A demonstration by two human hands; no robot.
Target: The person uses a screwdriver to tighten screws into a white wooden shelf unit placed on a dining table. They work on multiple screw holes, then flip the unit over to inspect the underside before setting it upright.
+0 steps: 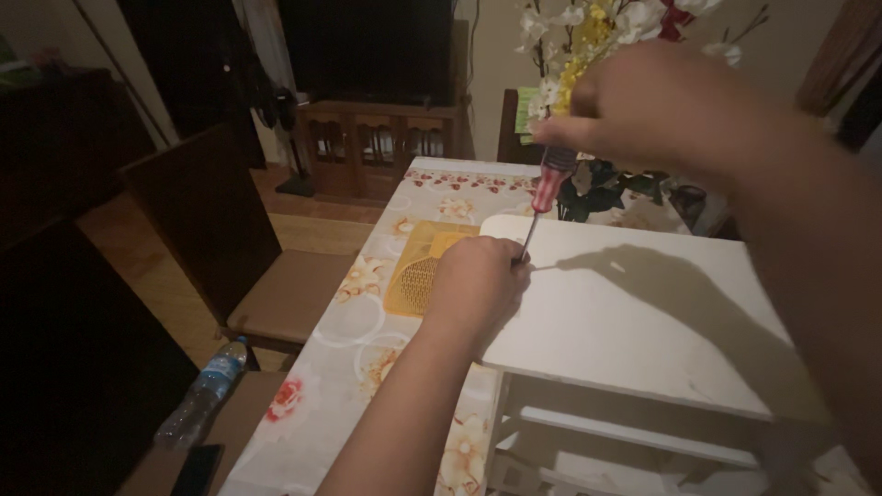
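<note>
Head view. The right hand [661,110] closes its grip around the red-and-clear handle of a screwdriver [549,184], held nearly upright with its tip on the top panel of a white wooden stool [643,312]. The left hand [473,285] rests as a closed fist on the panel's left edge, beside the shaft; whether it holds anything cannot be told. The stool stands on a floral tabletop [367,312], near a yellow swatter [418,276].

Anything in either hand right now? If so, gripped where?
The right hand holds a screwdriver by the top of its red striped handle. The left hand is closed around the shaft's tip on the white board; whether it holds anything cannot be told.
</note>
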